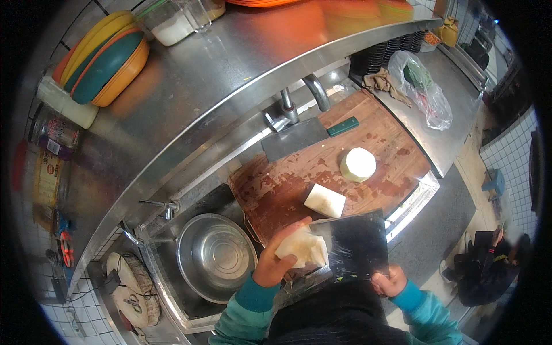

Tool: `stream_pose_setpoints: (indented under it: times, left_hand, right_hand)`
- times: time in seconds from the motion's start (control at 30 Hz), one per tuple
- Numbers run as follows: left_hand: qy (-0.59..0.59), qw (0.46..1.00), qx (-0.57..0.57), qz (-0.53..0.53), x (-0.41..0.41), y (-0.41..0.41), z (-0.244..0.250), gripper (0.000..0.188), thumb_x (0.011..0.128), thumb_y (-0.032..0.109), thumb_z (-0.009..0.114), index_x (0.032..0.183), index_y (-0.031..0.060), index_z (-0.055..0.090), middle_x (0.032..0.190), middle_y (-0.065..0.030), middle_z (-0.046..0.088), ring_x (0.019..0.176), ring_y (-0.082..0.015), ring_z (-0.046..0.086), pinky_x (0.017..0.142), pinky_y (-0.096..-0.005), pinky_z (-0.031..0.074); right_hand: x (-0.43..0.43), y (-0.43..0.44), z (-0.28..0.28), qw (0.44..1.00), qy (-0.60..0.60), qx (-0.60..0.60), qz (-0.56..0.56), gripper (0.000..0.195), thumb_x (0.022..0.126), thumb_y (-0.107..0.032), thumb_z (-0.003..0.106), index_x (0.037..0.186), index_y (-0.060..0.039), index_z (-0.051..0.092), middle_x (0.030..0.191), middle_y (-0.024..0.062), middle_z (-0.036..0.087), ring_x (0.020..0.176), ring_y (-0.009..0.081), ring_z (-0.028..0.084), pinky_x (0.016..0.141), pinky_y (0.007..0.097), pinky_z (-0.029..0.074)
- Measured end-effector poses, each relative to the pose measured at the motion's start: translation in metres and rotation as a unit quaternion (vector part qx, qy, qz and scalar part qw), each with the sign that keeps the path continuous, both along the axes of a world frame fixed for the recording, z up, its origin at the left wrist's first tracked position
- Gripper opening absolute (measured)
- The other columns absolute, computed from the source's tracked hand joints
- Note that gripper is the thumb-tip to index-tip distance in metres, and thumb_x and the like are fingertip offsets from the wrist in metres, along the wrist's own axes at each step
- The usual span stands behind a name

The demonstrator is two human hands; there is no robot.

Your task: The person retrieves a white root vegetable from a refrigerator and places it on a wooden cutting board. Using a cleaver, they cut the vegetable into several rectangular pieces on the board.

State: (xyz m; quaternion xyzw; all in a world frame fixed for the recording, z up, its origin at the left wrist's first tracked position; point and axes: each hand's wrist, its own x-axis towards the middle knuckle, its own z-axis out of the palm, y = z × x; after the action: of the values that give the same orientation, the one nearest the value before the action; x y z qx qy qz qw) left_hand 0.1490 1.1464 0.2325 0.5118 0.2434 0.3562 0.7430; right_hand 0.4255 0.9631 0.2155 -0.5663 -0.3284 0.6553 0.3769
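Note:
My left hand grips a pale, rough-faced chunk of peeled vegetable at the near edge of the wooden cutting board. My right hand holds a broad dark cleaver, its handle hidden in my fist. The blade's left end meets the chunk or overlaps it; I cannot tell which. Just beyond lies a squared white vegetable block. Farther back on the board stands a peeled white piece with faceted sides. A second cleaver with a green handle rests flat at the board's back edge.
Left of the board, a steel basin sits in the sink. Faucets rise behind. A raised steel shelf carries stacked bowls. A plastic bag of greens lies at right. A person is low at far right.

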Motion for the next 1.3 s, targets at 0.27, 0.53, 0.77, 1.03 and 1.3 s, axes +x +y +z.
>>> stream_pose_setpoints:
  times: [0.27,0.53,0.77,1.03,1.3]
  left_hand:
    - [-0.01,1.0,-0.013,-0.012,0.002,0.003,0.014,0.062,0.087,0.012,0.06,0.145,0.0014,0.039,0.151,-0.0263,0.036,0.139,-0.0331,0.039,0.113,-0.0418,0.032]
    - [0.001,1.0,0.027,-0.017,0.002,0.008,0.021,0.062,0.089,0.015,0.062,0.145,0.0019,0.039,0.151,-0.0266,0.036,0.139,-0.0335,0.038,0.113,-0.0417,0.032]
    - [-0.007,0.998,0.042,-0.053,-0.001,0.011,0.027,0.061,0.093,0.012,0.059,0.149,0.0049,0.036,0.153,-0.0232,0.034,0.141,-0.0321,0.035,0.114,-0.0411,0.03]
    - [0.042,0.998,0.037,-0.02,-0.006,0.005,0.028,0.061,0.092,0.008,0.059,0.148,0.0023,0.036,0.153,-0.0202,0.035,0.141,-0.0302,0.036,0.115,-0.0399,0.029]
    - [0.048,0.999,-0.008,-0.02,-0.009,-0.004,0.028,0.064,0.092,0.01,0.063,0.149,0.0004,0.035,0.151,-0.0176,0.038,0.137,-0.0261,0.04,0.113,-0.0369,0.031]
  right_hand:
    - [0.01,0.008,0.001,0.999,-0.008,0.044,0.016,0.027,0.094,-0.014,0.054,0.07,-0.0035,0.052,0.059,0.0038,0.054,0.049,0.0113,0.051,0.046,0.0249,0.041]
    - [0.01,0.011,-0.001,0.998,-0.02,0.054,0.01,0.026,0.093,-0.011,0.054,0.068,-0.0035,0.052,0.057,0.0037,0.053,0.049,0.0112,0.05,0.046,0.0252,0.041]
    - [0.011,0.017,0.009,0.996,-0.04,0.072,0.015,0.027,0.093,-0.01,0.054,0.067,-0.004,0.051,0.056,0.0033,0.052,0.048,0.0115,0.05,0.046,0.0257,0.041]
    - [0.002,0.015,0.001,0.988,-0.074,0.128,-0.038,0.035,0.097,-0.021,0.058,0.067,-0.0043,0.056,0.055,0.0017,0.055,0.048,0.0109,0.055,0.046,0.0262,0.042]
    - [-0.001,0.02,0.012,0.994,-0.043,0.097,-0.005,0.032,0.097,-0.018,0.056,0.068,-0.0034,0.054,0.057,0.003,0.055,0.049,0.0114,0.053,0.047,0.0265,0.043]
